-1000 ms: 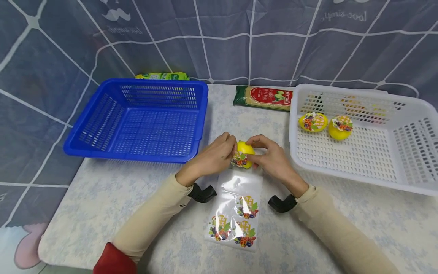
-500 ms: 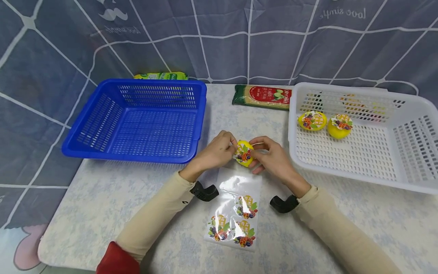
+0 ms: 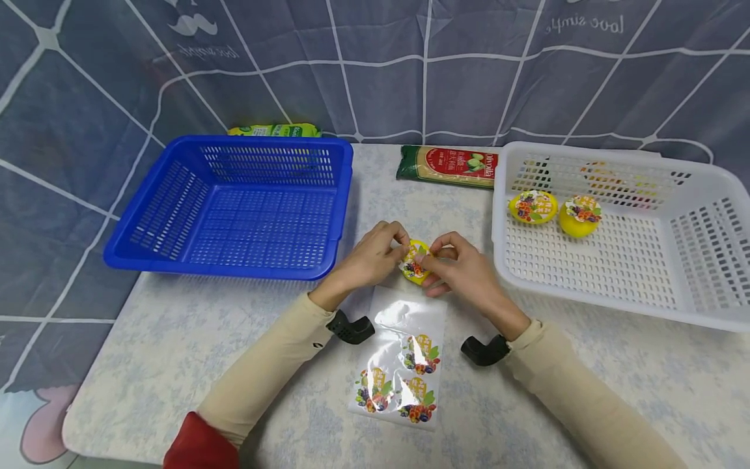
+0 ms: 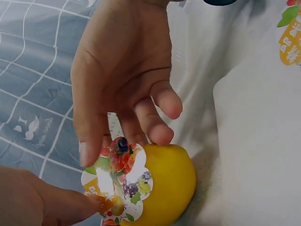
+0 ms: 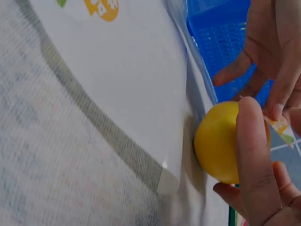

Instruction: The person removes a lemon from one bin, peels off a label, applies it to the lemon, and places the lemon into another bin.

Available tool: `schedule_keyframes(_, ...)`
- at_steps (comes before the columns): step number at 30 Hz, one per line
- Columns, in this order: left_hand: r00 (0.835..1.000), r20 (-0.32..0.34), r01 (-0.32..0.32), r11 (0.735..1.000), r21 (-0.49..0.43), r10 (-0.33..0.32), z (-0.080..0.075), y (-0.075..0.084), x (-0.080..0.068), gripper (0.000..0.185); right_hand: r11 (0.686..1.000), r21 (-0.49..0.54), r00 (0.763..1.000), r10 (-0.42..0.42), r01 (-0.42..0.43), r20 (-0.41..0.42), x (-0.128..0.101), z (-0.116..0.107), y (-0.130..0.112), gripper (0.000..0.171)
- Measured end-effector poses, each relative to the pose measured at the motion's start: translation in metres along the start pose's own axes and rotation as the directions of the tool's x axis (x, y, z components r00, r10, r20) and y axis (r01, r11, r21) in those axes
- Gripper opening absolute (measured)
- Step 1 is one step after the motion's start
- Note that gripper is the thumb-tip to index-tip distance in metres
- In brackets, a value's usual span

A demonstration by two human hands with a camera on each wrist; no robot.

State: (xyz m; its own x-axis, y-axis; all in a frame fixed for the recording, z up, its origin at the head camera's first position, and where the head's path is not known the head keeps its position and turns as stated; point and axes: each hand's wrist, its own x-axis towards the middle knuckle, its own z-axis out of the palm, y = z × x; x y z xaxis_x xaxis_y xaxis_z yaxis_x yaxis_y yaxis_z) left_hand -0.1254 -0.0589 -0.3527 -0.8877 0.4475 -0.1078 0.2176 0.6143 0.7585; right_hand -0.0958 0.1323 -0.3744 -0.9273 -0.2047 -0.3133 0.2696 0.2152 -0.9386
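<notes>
Both hands hold a small yellow fruit just above the table's middle. A flower-shaped fruit sticker lies on its top. My left hand grips the fruit from the left, its fingers curled over the sticker. From the right my right hand cups the yellow fruit, with one fingertip pressed on the sticker's edge. A clear sticker sheet with three stickers left on it lies just below the hands.
A blue basket stands at the left. At the right a white basket holds two stickered yellow fruits. A pasta packet and a green packet lie at the back.
The hands have drawn closer round the fruit. The right fingers moved onto the sticker, which now covers the fruit's top.
</notes>
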Motion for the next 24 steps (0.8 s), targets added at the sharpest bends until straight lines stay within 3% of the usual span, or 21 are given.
schedule_keyframes(7, 0.999, -0.035, -0.03, 0.999, -0.044, 0.029, 0.002, -0.0069, 0.0019, 0.016, 0.999, -0.032, 1.0, 0.015, -0.014, 0.013, -0.0022, 0.002, -0.0015, 0.025)
schedule_keyframes(13, 0.997, -0.059, -0.055, 0.994, -0.096, 0.05, 0.0046, -0.0096, 0.0034, 0.026, 0.999, -0.055, 1.0, 0.0, -0.001, -0.006, -0.0025, 0.0029, -0.0025, 0.028)
schedule_keyframes(24, 0.997, -0.069, -0.045, 0.99, -0.131, 0.037, 0.0075, -0.0096, 0.0053, 0.035, 0.985, -0.166, 0.996, -0.05, 0.037, -0.077, -0.0038, 0.006, -0.0042, 0.026)
